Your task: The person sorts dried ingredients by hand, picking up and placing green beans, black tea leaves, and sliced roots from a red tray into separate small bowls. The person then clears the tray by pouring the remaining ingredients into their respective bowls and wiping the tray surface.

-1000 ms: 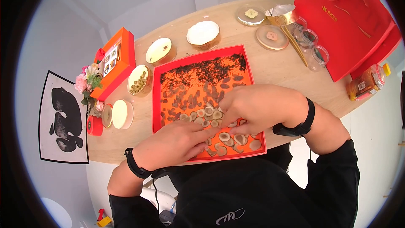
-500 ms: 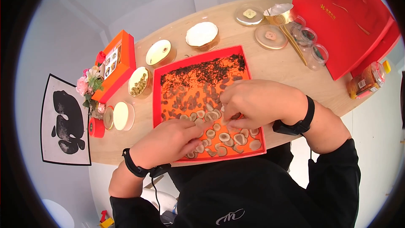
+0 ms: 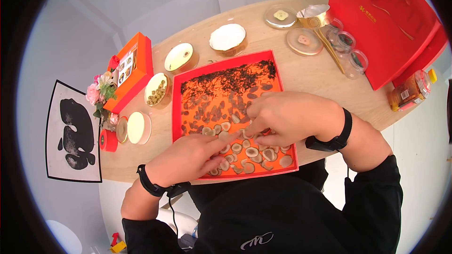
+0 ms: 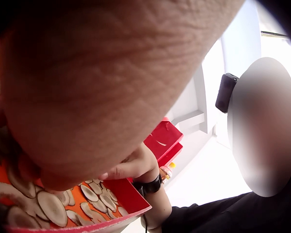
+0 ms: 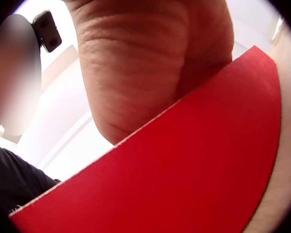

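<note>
A shallow red box (image 3: 177, 113) with an orange base lies before the person. Pale oval slices (image 3: 252, 152) with dark rims cover its near part. My left hand (image 3: 188, 156) reaches in from the left, its index finger stretched out over the slices. My right hand (image 3: 297, 118) is bent down over them from the right, fingertips close to the left index; I cannot tell whether it pinches a slice. Farther back in the box lie small brown pieces (image 3: 212, 109) and dark shreds (image 3: 235, 79). Its red wall (image 5: 184, 165) hides the right fingers in the right wrist view.
Behind the box stand a white bowl (image 3: 228, 36) and a cream bowl (image 3: 179, 55). At left are a bowl of greenish lumps (image 3: 157, 91), an orange gift box (image 3: 143, 61) and flowers (image 3: 96, 91). Clear jars (image 3: 356, 61), a golden ladle (image 3: 332, 51) and a red bag (image 3: 381, 33) stand at right.
My left index finger has drawn back a little to the upper left, uncovering slices near the front. The right hand has stayed almost in place, its fingers shifting over the slices.
</note>
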`<state>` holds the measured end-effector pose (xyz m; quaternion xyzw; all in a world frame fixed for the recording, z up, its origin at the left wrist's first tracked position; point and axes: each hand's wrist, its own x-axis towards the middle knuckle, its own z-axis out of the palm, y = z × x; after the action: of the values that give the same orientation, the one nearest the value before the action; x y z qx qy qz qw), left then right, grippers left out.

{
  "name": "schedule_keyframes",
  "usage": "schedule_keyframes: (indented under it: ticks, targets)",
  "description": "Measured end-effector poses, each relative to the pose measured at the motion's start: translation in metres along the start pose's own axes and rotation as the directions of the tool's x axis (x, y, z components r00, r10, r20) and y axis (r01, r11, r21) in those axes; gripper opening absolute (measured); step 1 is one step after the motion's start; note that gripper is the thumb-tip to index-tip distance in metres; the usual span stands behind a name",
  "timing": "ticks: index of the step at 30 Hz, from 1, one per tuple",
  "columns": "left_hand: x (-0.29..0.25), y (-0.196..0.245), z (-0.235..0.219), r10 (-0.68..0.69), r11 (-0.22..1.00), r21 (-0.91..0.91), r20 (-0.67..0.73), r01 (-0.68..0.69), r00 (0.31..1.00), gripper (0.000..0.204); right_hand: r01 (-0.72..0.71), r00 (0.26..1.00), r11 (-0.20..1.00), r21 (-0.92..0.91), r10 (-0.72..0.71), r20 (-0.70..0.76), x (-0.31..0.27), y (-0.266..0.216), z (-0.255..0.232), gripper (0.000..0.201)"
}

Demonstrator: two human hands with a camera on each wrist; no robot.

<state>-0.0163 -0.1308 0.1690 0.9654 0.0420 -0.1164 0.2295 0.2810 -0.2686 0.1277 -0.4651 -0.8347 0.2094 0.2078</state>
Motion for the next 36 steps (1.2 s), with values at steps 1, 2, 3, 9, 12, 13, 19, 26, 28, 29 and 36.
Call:
schedule_keyframes:
  ticks: [1,2,3,9,12,13,19,26,28,29,36]
  targets:
    - [-0.002,0.002,-0.003,-0.048,0.999,0.012,0.019,0.048,0.999,0.07,-0.021,0.999,1.0,-0.008,0.021,0.031,0.0,0.002,0.002,0.026]
    - [-0.003,0.002,-0.005,-0.096,0.995,0.026,0.037,0.095,0.995,0.07,-0.021,0.999,1.0,-0.006,0.021,0.03,-0.001,0.003,0.003,0.026]
    - [-0.006,0.0,-0.004,-0.098,0.995,0.027,0.039,0.097,0.994,0.07,0.008,1.0,1.0,0.008,-0.008,-0.009,-0.001,0.005,0.003,0.023]
    - [-0.012,-0.003,-0.001,-0.036,0.999,0.001,-0.018,0.036,0.999,0.064,-0.013,1.0,1.0,-0.009,0.013,0.013,0.001,-0.001,-0.001,0.02]
    - [-0.008,0.001,-0.002,-0.074,0.997,-0.003,-0.03,0.074,0.997,0.06,-0.005,1.0,1.0,-0.005,0.005,-0.002,0.0,0.0,0.0,0.019]
    - [-0.009,0.001,-0.003,-0.09,0.996,-0.01,-0.041,0.09,0.995,0.06,0.014,0.999,1.0,-0.006,-0.015,-0.03,0.0,0.001,0.0,0.018]
    - [-0.027,0.001,-0.004,-0.109,0.992,0.055,-0.056,0.112,0.993,0.064,-0.036,0.999,0.999,0.027,0.036,0.022,0.001,-0.001,-0.003,0.016]
    - [-0.02,0.0,-0.001,-0.125,0.99,0.054,-0.065,0.129,0.99,0.06,0.008,1.0,0.999,0.031,-0.008,-0.01,0.0,-0.001,-0.003,0.014]
    - [-0.024,-0.001,-0.002,-0.128,0.99,0.051,-0.088,0.133,0.988,0.06,0.012,1.0,0.999,0.047,-0.012,-0.016,0.0,-0.002,-0.003,0.013]
    - [-0.028,-0.001,-0.002,-0.134,0.989,0.047,-0.109,0.139,0.985,0.06,0.015,1.0,0.999,0.048,-0.014,-0.018,0.001,-0.002,-0.003,0.013]
    - [-0.041,-0.004,0.002,-0.141,0.989,0.026,-0.121,0.145,0.983,0.055,-0.009,0.997,0.997,0.078,0.002,0.082,0.002,-0.004,-0.005,0.011]
